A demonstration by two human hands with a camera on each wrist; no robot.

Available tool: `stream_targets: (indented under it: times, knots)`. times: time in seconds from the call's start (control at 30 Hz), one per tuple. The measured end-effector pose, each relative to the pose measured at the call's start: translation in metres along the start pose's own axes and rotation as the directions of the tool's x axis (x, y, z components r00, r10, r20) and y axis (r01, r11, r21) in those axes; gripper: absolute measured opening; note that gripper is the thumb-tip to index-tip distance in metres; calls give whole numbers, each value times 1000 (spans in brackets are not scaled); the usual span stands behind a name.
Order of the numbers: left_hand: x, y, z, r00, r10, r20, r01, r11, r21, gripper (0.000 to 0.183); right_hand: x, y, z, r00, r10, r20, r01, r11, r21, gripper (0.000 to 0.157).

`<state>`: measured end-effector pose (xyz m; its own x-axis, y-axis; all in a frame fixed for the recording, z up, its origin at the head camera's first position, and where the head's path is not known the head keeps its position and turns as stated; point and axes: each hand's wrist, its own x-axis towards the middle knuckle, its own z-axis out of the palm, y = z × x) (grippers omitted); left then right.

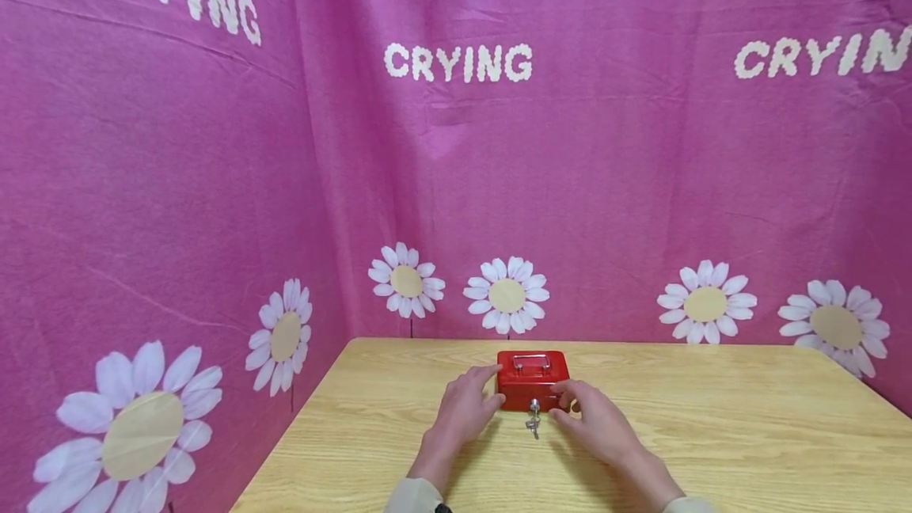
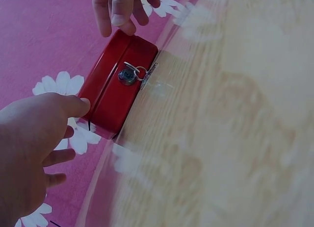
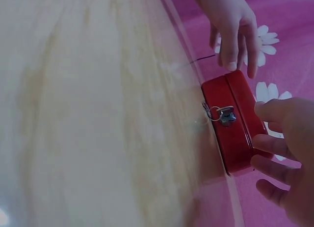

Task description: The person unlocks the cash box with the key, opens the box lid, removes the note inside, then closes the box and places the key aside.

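Observation:
A small red metal cash box [image 1: 514, 394] stands upright on the table with its lid down and a silver carry handle [image 1: 531, 356] on top. In its front lock [image 2: 126, 76] sits a key, with a ring and another key [image 1: 533, 424] hanging below. My left hand [image 1: 465, 408] is at the box's left end, thumb tip by the front corner, other fingers loosely extended along the side. At the right end, my right hand [image 1: 602, 422] has its fingers spread and slightly bent, fingertips right at the front corner [image 3: 255, 147].
The light wood-grain table [image 1: 712, 418] extends to both sides and in front of the box. Behind and at the left hangs a magenta cloth [image 1: 570, 180] with white daisies and lettering, close to the table's back edge.

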<state>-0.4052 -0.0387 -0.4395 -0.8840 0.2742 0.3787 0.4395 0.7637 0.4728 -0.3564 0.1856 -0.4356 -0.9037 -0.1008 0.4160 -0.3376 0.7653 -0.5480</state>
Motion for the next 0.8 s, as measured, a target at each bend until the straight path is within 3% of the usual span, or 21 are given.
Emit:
stream_targets:
  times: [0.63, 0.8]
  knots:
    - [-1, 2, 1, 999, 11, 38, -11, 1000, -9, 52, -7, -7, 10, 993, -70, 94, 57, 989, 134, 29]
    - [-2, 2, 1, 999, 7, 51, -6, 1000, -23, 51, -6, -8, 14, 995, -39, 88, 25, 988, 151, 26]
